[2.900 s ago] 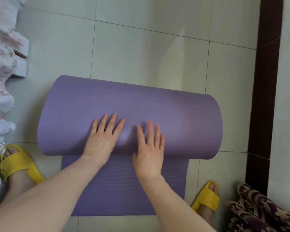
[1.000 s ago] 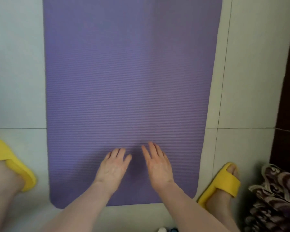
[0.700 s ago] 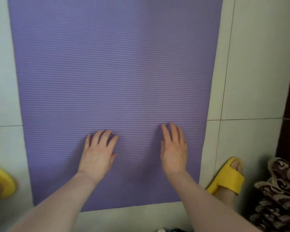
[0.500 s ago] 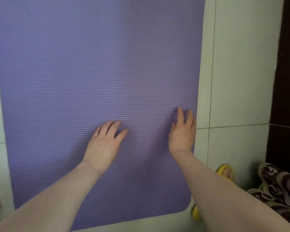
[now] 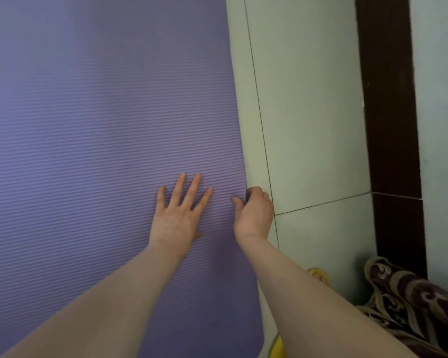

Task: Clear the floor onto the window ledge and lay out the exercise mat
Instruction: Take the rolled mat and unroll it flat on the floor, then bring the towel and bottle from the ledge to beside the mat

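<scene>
Looks like the laying-out step, late on: squaring up rather than unrolling. Pressing the left hand [image 5: 177,215], palm down with fingers straight and spread, onto the purple ribbed foam exercise mat [image 5: 101,151], already flat on the pale grey tiled floor [image 5: 308,125] and stretching ahead of, behind and far to the left of that hand. Gripping the mat's long side edge with the right hand [image 5: 254,215], just to the right of the left hand: thumb on top, fingers curled over the edge and apparently tucked beneath, though hidden there. Tile directly to the right of the right hand, then a dark brown skirting strip [image 5: 388,99] well beyond it. Behind the right hand, beside the forearm, a partly hidden yellow slipper [image 5: 318,276] and a maroon and beige patterned cloth bundle [image 5: 411,301] on the floor near the strip. Next, probably: tugging or lifting that edge a little to set the mat straight, holding the middle down with the flat hand against bunching, then letting go and smoothing. Worth checking the far end, out of sight here, for curl. No telling from here about the window ledge.
</scene>
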